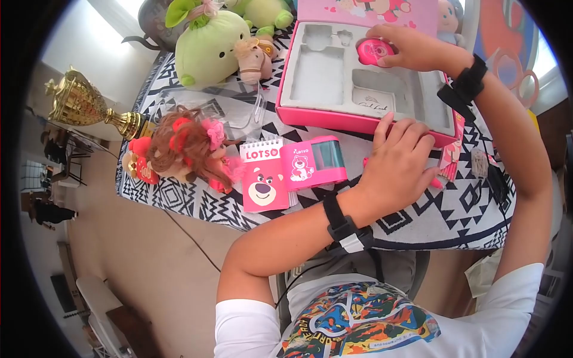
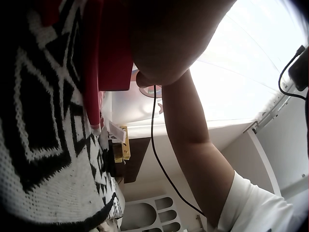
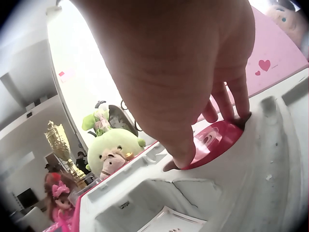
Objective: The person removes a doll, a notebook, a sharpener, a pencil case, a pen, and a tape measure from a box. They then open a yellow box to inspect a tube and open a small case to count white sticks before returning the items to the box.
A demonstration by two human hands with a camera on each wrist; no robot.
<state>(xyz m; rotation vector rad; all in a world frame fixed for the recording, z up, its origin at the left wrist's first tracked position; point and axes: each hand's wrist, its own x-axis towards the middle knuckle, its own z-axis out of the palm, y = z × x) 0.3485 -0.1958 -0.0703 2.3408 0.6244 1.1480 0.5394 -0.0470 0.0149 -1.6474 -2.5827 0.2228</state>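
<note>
My right hand [image 1: 412,51] pinches a round pink case [image 1: 375,52] with a printed bear, thumb on one side and fingers on the other. In the right wrist view, the case [image 3: 215,145] sits in a recess of the grey moulded insert [image 3: 260,159]. That insert fills a pink gift box [image 1: 328,121] whose lid stands raised at the back. My left hand [image 1: 400,158] rests with extended fingers at the box's front edge. A white card [image 1: 375,100] lies in a recess close to its fingertips. The left wrist view shows mainly the box's dark pink side [image 2: 115,63].
Left of the box are a LOTSO notepad [image 1: 262,188], a pink case with a teal window [image 1: 316,162], a doll [image 1: 191,149] and a clear plastic tray [image 1: 239,122]. Behind stand a green plush [image 1: 212,51] and a gold trophy [image 1: 80,101]. Small pink items lie at right.
</note>
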